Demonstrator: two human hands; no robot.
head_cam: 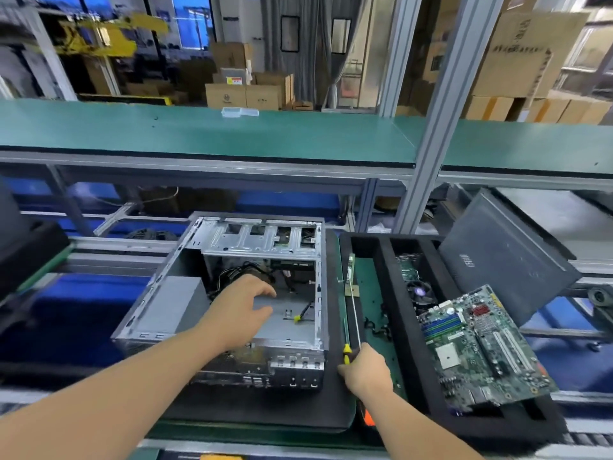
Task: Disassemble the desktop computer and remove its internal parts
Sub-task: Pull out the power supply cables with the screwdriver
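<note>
Inside the open computer case, lying flat just ahead of the person, the left hand is reaching with loosely spread fingers toward the black cables at the far end, holding nothing. To the right, beside the case, the right hand is gripping a yellow-handled screwdriver, whose long shaft is pointing away along the case's side, while the removed motherboard is lying in the black foam tray.

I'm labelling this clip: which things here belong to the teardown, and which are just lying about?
Job: open grey metal computer case; green motherboard on black foam tray; yellow-handled screwdriver in right hand; left hand over the case.
Lying about: clear plastic box; brown cardboard boxes.
</note>
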